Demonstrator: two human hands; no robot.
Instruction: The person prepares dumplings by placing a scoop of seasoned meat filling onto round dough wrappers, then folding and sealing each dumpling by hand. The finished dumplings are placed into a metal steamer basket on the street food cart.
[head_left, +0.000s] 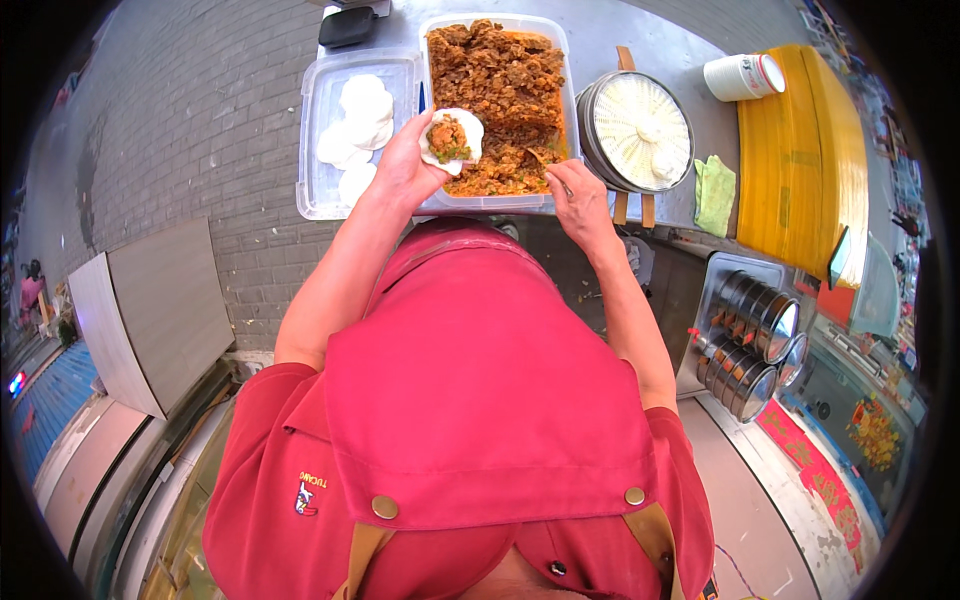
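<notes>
My left hand holds a round dough wrapper with a mound of minced filling at its middle. It is above the near left edge of a clear plastic tub of reddish-brown minced filling. Over the tub's near right corner, my right hand grips a small utensil, whose tip rests in the filling; its full shape is hidden. To the left, several white dough wrappers lie in a shallow clear plastic lid or tray.
Right of the tub stands a round steamer with a woven lid. Beyond it are a green cloth, stacked paper cups and a yellow-wrapped box. A black case lies at the far left. Stacked steamers stand lower right.
</notes>
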